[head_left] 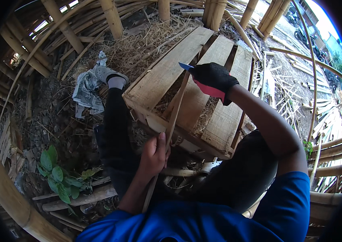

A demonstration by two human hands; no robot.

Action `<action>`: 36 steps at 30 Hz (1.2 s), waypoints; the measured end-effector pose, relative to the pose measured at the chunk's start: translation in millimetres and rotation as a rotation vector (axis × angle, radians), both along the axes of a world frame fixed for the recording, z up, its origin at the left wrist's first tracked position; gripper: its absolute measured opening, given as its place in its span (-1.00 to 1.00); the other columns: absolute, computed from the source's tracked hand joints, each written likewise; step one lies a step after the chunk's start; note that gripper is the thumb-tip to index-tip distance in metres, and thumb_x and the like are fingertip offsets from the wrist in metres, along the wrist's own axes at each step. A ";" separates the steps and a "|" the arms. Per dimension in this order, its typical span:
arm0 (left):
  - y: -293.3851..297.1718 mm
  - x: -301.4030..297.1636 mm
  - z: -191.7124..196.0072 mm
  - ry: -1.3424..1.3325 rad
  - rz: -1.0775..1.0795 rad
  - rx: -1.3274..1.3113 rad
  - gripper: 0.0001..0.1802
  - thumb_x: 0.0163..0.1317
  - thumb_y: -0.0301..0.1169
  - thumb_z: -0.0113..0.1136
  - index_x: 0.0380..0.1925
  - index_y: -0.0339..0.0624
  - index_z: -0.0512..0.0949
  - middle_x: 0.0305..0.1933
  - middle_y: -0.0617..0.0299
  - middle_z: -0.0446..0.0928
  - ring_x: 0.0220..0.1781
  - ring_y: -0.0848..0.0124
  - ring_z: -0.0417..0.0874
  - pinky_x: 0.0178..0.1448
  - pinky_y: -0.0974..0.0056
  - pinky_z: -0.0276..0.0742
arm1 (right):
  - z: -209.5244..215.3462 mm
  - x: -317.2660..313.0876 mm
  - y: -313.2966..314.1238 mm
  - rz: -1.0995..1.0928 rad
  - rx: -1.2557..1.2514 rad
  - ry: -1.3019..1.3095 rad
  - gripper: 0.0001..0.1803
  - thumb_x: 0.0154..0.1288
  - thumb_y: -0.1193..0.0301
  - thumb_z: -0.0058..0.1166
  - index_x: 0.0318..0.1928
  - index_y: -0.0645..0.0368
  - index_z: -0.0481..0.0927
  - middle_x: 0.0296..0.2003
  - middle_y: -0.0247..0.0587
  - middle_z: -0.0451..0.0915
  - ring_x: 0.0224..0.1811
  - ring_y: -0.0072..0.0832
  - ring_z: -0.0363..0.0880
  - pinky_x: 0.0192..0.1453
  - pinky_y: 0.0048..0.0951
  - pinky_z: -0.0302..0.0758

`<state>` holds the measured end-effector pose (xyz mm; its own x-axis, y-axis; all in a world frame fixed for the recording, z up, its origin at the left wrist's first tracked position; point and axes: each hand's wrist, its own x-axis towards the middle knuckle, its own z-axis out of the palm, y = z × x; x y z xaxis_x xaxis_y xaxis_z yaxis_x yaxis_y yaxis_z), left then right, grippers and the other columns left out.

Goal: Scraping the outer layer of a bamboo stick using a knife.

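My bare left hand (155, 154) is closed around a long, thin bamboo strip (175, 115), with the thumb lying along it. The strip runs up from beside my body, across the wooden crate (181, 50), to my other hand. On my right hand (211, 80) is a black and pink glove, its fingers curled around a knife. The knife's blade (186, 66) points left at the strip's far end; the handle is hidden inside the glove. Whether blade and strip touch is hard to tell. The slatted crate lies between my legs.
Crumpled newspaper (88, 90) lies beside my shoe (108, 73) on the left. A leafy green plant (58, 173) grows at lower left. Bamboo posts (111, 18) stand at the back, with straw (147, 42) around them. Split bamboo pieces (324, 105) litter the ground at right.
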<state>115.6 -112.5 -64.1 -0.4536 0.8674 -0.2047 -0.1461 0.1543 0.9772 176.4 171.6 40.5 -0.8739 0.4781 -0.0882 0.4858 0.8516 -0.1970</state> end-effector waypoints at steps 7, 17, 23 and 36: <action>-0.6 1.2 -3.2 0.035 0.011 -0.008 -0.48 0.64 -0.03 -0.27 -0.29 -0.25 0.43 -0.68 0.34 0.31 -0.75 0.59 0.33 -0.64 0.42 0.29 | -28.6 5.3 -0.5 0.165 -0.101 0.130 -0.68 0.47 0.18 -0.01 -0.08 0.09 0.70 -0.30 0.01 0.72 -0.19 -0.05 0.72 -0.09 -0.15 0.60; -2.4 1.7 -7.2 -0.122 0.039 0.017 -0.49 0.65 -0.01 -0.31 -0.28 -0.18 0.43 -0.71 0.37 0.26 -0.80 0.59 0.24 -0.70 0.42 0.17 | -15.2 9.4 -52.5 0.269 -0.050 0.020 -0.69 0.42 0.17 0.00 -0.06 -0.02 0.74 -0.26 -0.05 0.74 -0.19 -0.06 0.74 -0.07 -0.13 0.64; 3.7 -8.6 -9.4 -0.723 -0.107 0.146 -0.54 0.65 0.00 -0.36 -0.25 -0.07 0.37 -0.74 0.44 0.12 -0.86 0.60 0.08 -0.76 0.44 0.03 | 9.8 14.5 -32.2 0.215 0.209 0.076 -0.73 0.38 0.22 0.01 -0.12 0.00 0.73 -0.35 -0.16 0.73 -0.29 -0.13 0.75 -0.25 -0.14 0.64; 12.5 -14.9 -25.8 -1.033 -0.243 0.317 -0.56 0.65 0.02 -0.41 -0.29 0.03 0.32 -0.75 0.50 0.09 -0.88 0.63 0.04 -0.81 0.47 -0.07 | -16.2 2.9 -48.6 0.399 0.192 0.032 -0.72 0.41 0.18 0.00 -0.07 -0.15 0.76 -0.35 -0.20 0.74 -0.30 -0.19 0.76 -0.22 -0.20 0.66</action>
<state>100.7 -100.1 -89.9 -0.0033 0.9902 -0.1396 -0.9138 0.0537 0.4026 179.3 123.0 24.3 -0.9942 0.1077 -0.0002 0.1077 0.9938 -0.0266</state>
